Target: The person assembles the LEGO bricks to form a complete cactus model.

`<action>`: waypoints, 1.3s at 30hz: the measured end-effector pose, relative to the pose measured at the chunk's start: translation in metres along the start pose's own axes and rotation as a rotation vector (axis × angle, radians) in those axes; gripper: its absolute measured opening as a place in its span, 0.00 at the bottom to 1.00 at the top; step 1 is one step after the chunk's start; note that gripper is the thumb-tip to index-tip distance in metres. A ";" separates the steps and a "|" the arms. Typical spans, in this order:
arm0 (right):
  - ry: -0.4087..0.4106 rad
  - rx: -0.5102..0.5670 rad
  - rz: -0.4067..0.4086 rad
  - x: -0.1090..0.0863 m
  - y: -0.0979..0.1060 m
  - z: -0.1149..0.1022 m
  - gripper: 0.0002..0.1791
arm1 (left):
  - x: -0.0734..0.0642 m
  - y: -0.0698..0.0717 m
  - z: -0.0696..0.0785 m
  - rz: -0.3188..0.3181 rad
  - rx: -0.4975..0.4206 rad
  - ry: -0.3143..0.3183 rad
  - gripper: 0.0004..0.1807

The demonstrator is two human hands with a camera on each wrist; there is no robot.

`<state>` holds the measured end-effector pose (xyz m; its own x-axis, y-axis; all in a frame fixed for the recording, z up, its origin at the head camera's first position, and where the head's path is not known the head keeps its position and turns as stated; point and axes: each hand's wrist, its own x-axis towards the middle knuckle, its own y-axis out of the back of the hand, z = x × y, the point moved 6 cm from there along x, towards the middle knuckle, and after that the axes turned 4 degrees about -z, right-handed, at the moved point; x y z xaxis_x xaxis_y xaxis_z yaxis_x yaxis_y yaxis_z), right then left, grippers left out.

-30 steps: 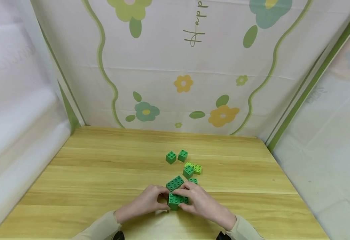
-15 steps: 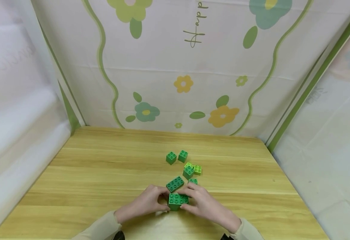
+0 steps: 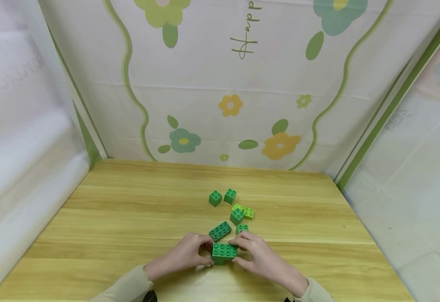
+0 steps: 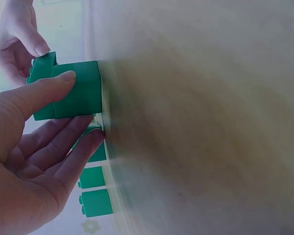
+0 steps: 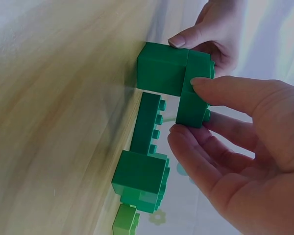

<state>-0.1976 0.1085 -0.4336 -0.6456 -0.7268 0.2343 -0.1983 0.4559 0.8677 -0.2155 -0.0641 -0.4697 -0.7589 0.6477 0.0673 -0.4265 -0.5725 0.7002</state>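
Left hand point(image 3: 186, 255), right hand point(image 3: 260, 256) pinch brick stack point(image 3: 221, 254) from opposite ends.

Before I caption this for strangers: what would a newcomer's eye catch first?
The green brick stack, gripped by the fingers of the left hand and right hand, low centre in the head view. Its top brick overhangs toward the right hand. Beyond, two lime bricks stand out.

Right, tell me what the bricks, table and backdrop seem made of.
Bricks: probably hard plastic, smooth with a slight sheen; even colour and crisp moulded edges suggest it.
Table: wood or wood-look laminate, softly shiny; grain shows, but which is unclear.
Backdrop: fabric or thin sheeting, mostly matte; creases show.
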 end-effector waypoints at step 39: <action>-0.066 0.022 -0.016 -0.015 0.007 0.009 0.21 | 0.027 0.025 0.006 0.013 -0.011 -0.035 0.14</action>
<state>-0.1962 0.1272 -0.4350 -0.6890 -0.6992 0.1905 -0.2249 0.4563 0.8609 -0.2434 -0.0582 -0.4459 -0.7470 0.6571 0.1012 -0.4223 -0.5866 0.6910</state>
